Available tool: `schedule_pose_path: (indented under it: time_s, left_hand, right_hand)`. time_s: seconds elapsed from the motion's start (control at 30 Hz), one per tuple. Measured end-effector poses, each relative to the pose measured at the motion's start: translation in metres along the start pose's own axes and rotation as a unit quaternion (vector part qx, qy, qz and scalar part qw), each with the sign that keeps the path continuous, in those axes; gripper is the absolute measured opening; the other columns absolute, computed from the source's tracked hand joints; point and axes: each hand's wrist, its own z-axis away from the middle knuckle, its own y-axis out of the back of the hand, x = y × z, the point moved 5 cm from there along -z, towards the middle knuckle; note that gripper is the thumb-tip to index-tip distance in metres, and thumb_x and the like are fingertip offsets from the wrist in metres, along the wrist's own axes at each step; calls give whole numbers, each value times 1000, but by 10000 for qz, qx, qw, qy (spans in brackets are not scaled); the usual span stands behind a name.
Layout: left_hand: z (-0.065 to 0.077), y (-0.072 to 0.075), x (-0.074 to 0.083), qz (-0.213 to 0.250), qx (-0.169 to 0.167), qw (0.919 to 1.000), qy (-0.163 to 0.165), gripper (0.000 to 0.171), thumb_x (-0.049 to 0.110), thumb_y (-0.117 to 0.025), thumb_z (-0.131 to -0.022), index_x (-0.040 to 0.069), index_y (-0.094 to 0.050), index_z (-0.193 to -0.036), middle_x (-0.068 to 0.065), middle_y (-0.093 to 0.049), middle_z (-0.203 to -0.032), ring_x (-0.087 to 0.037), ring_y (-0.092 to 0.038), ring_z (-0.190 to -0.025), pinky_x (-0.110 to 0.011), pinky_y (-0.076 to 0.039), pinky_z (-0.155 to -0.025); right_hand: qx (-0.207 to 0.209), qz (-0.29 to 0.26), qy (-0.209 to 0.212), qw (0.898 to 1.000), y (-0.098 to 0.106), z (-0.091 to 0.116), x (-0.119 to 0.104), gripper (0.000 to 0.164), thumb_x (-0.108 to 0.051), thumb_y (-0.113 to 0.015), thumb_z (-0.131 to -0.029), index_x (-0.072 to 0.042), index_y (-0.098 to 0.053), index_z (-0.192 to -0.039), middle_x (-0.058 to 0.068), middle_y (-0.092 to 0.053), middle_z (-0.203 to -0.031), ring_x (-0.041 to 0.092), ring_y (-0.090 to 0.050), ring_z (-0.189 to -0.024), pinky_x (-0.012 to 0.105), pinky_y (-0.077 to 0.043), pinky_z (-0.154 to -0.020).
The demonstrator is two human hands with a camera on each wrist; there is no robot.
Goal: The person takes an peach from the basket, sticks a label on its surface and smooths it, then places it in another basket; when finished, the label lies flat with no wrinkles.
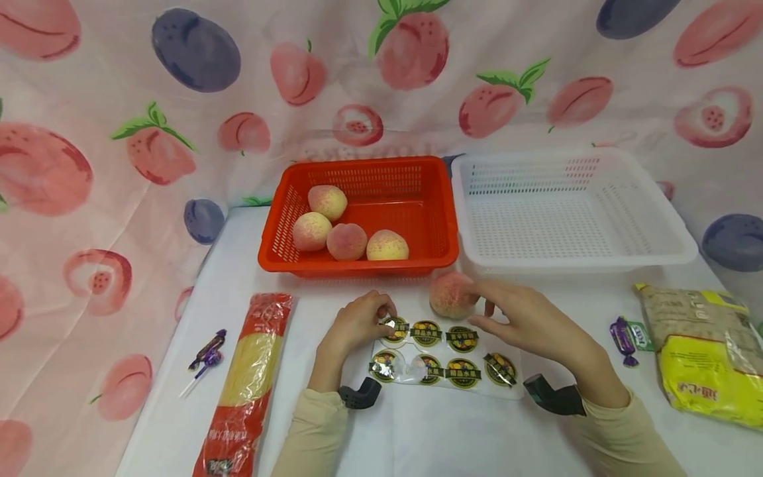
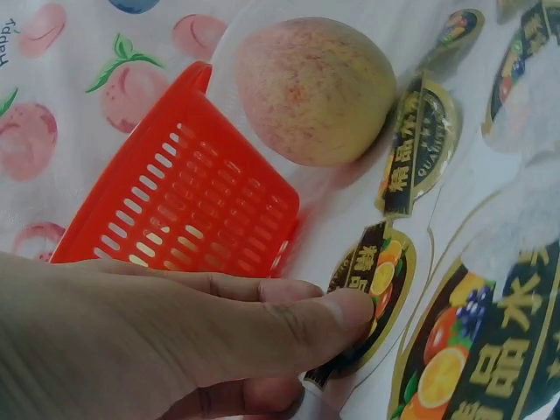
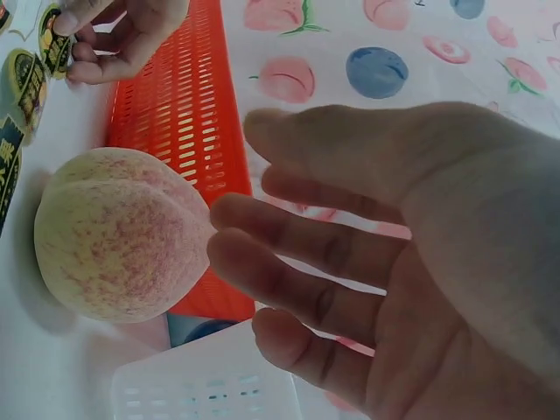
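A peach (image 1: 452, 295) rests on the table between the red basket and the sticker sheet. Beside it, my right hand (image 1: 520, 317) has relaxed, slightly spread fingers (image 3: 289, 229); nothing is gripped, and the fingertips come right up to the peach's side in the head view. My left hand (image 1: 356, 323) pinches a round black-and-gold fruit sticker (image 2: 385, 293) between thumb and fingers at the upper left corner of the sheet. Several more such stickers (image 1: 463, 373) lie in two rows on the clear sticker sheet (image 1: 441, 387). The fingers under the pinched sticker are partly hidden.
Behind the hands stand a red basket (image 1: 357, 266) with several peaches (image 1: 387, 246) and a white basket (image 1: 572, 260). At left lie a long red-and-yellow packet (image 1: 250, 377), a wrapped candy (image 1: 208, 348) and a lollipop (image 1: 210, 360). A yellow bag (image 1: 703, 358) and purple candy (image 1: 623, 339) sit at right.
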Motion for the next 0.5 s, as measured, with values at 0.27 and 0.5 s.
schedule_pose_path:
  time_s: [0.27, 0.5]
  left_hand:
    - [3, 3, 0, 27, -31, 9999, -157, 19, 21, -75, -67, 21, -61, -80, 2, -54, -81, -11, -50, -74, -28, -36, -59]
    - [8, 18, 5, 318, 143, 9991, -222, 24, 21, -75, -68, 17, -59, -87, 3, -57, -72, -10, -51, -67, -27, -37, -59]
  right_hand:
    - [-337, -88, 117, 9993, -6, 0, 0, 34, -31, -65, -79, -20, -53, -109, -9, -62, -96, 0, -51, -73, 19, -45, -63]
    - [-335, -44, 44, 9994, -4, -2, 4, 32, -34, -62, -81, -20, -55, -109, -13, -61, -91, -1, -52, -74, 21, -46, -65]
